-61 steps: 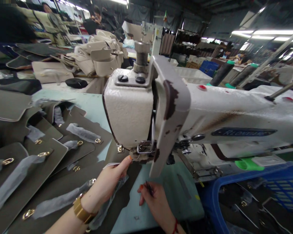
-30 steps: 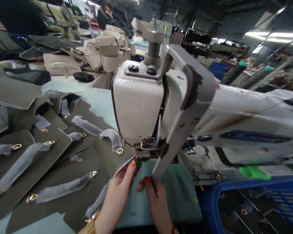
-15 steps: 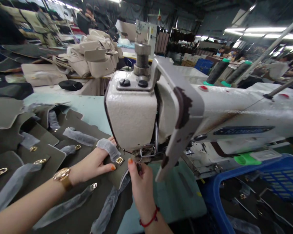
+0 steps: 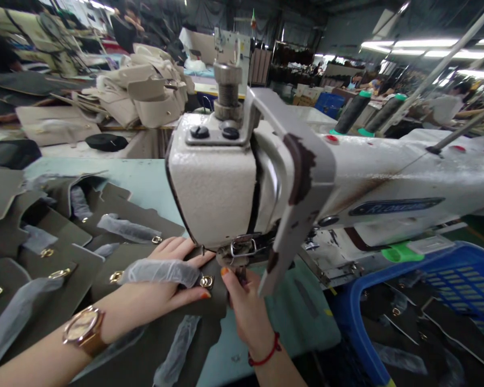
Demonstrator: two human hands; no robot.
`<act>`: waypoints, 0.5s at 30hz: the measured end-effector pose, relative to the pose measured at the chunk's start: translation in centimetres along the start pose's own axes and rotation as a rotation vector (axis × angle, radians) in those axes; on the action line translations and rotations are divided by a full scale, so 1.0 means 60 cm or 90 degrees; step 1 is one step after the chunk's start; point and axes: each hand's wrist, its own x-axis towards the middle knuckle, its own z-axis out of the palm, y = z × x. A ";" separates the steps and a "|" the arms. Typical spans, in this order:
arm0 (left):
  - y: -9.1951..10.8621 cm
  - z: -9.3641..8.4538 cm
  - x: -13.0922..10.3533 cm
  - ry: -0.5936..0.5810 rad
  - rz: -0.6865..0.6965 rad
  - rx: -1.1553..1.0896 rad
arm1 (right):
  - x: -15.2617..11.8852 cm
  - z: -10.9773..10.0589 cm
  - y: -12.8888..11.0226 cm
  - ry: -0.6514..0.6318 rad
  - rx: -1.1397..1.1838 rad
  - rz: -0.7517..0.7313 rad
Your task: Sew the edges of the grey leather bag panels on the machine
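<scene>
My left hand [image 4: 173, 285] lies flat with fingers spread on a dark grey-brown bag panel [image 4: 215, 309]. A plastic-wrapped strap [image 4: 161, 272] with a gold buckle [image 4: 206, 281] crosses the back of that hand. Just below the sewing machine's head [image 4: 212, 193], my right hand [image 4: 248, 303] pinches the panel's edge between thumb and fingers. Part of this grip is hidden behind the thumb. The needle area sits right above the fingertips, screened by the metal guard [image 4: 306, 177].
Several similar panels with wrapped straps [image 4: 129, 228] cover the table's left side. A blue basket [image 4: 349, 312] holding more panels stands at the right. Beige bags [image 4: 153, 102] are piled behind the machine. Thread cones [image 4: 350, 113] stand at the back; other people work beyond.
My left hand has slid right and turned flatter, with the panel and its buckle shifted right too. My right hand has moved slightly right. The camera view has shifted a little.
</scene>
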 end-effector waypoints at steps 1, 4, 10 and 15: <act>0.008 -0.001 -0.002 -0.005 -0.011 0.015 | 0.001 -0.002 0.000 -0.004 0.010 0.000; 0.031 -0.001 -0.003 -0.001 -0.056 0.050 | 0.008 -0.010 -0.005 -0.015 0.020 -0.005; 0.054 0.014 -0.009 0.079 -0.094 0.068 | 0.002 -0.036 -0.011 -0.031 -0.062 -0.047; 0.031 0.035 -0.019 0.133 -0.026 -0.047 | -0.037 -0.063 0.002 -0.096 -0.162 -0.076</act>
